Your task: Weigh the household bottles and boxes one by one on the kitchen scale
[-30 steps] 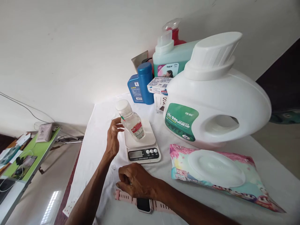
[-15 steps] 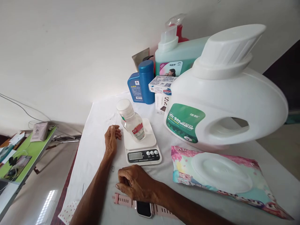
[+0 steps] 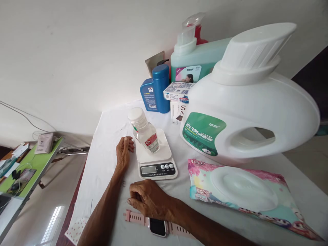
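Two bare hands rest on a white-covered table [image 3: 107, 136]: the left hand [image 3: 123, 152] now lies flat and empty just left of a small kitchen scale [image 3: 156, 164], having let go of the clear bottle [image 3: 145, 131] it gripped a second ago. That bottle, white-capped and red-labelled, stands alone on the scale's platform, just right of the left hand's fingertips and apart from them. The right hand [image 3: 148, 200] stays loosely curled, holding nothing, just in front of the scale, above a pink smartwatch [image 3: 153, 223], with a wipes pack [image 3: 241, 191] and large white detergent jug [image 3: 246, 116] to its right.
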A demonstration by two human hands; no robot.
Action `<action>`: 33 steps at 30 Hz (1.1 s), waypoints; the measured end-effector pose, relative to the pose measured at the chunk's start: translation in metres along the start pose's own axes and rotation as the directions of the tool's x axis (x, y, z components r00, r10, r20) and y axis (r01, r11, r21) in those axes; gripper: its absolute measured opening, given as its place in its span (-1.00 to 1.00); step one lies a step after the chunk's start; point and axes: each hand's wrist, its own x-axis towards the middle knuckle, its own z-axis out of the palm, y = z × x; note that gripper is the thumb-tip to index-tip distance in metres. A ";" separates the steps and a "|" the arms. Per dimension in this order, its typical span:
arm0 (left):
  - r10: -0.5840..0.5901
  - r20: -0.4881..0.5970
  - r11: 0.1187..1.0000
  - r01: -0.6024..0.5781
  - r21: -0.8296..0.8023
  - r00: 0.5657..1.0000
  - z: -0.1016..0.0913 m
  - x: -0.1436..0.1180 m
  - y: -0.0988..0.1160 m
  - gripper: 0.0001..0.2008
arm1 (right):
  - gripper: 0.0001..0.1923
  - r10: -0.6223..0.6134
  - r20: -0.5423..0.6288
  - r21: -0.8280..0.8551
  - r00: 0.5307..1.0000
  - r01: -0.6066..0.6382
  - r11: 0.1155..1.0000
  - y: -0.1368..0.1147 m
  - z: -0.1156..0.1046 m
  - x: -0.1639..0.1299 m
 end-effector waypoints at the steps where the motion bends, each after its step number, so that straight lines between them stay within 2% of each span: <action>1: 0.000 -0.002 1.000 0.000 -0.012 1.000 0.000 -0.001 -0.001 -0.42 | -0.74 0.002 0.000 0.004 1.000 -0.002 1.000 0.000 0.000 0.000; 3: 0.036 -0.018 0.999 -0.036 -0.017 0.999 -0.001 -0.003 0.001 -0.40 | -0.74 0.005 -0.006 0.008 1.000 -0.005 1.000 0.000 0.000 0.000; 5: 0.156 -0.044 0.987 -0.154 0.045 0.987 -0.003 -0.008 0.007 -0.37 | -0.73 0.002 -0.012 0.016 1.000 -0.002 1.000 0.000 0.000 0.001; 8: 0.408 0.008 0.894 -0.402 0.197 0.913 -0.001 -0.019 0.027 -0.27 | -0.74 -0.010 -0.010 0.019 1.000 0.010 1.000 0.000 0.001 0.002; 10: 0.466 0.099 0.845 -0.475 0.245 0.879 0.005 -0.027 0.043 -0.20 | -0.75 -0.008 0.001 0.000 1.000 0.008 1.000 -0.001 0.001 0.002; 12: 0.418 0.138 0.854 -0.441 0.276 0.898 0.014 -0.033 0.057 -0.27 | -0.74 0.010 0.012 -0.016 1.000 -0.009 1.000 -0.002 0.000 0.003; 14: 0.343 0.106 0.879 -0.358 0.314 0.933 0.024 -0.036 0.066 -0.46 | -0.73 0.033 0.020 -0.015 0.999 -0.033 0.999 -0.004 -0.002 0.003; 16: 0.312 0.061 0.886 -0.314 0.342 0.948 0.031 -0.036 0.070 -0.59 | -0.74 0.051 0.036 -0.019 0.998 -0.050 0.999 -0.006 -0.003 0.003; 22: 0.294 0.069 0.850 -0.294 0.436 0.953 0.037 -0.030 0.067 -0.60 | -0.77 0.061 0.051 -0.046 0.997 -0.059 0.997 -0.007 -0.004 0.003; 26: 0.287 0.053 0.867 -0.282 0.411 0.957 0.035 -0.026 0.068 -0.61 | -0.76 0.062 0.034 -0.009 0.998 -0.061 0.998 -0.004 -0.002 0.002; 29: 0.261 -0.031 0.903 -0.233 0.361 0.965 0.023 -0.009 0.070 -0.64 | -0.75 0.071 0.041 -0.021 0.997 -0.070 0.997 -0.003 -0.002 0.002; 33: 0.236 -0.154 0.938 -0.183 0.295 0.960 0.001 0.045 0.069 -0.59 | -0.73 0.086 0.035 -0.007 0.996 -0.086 0.996 -0.003 -0.001 0.001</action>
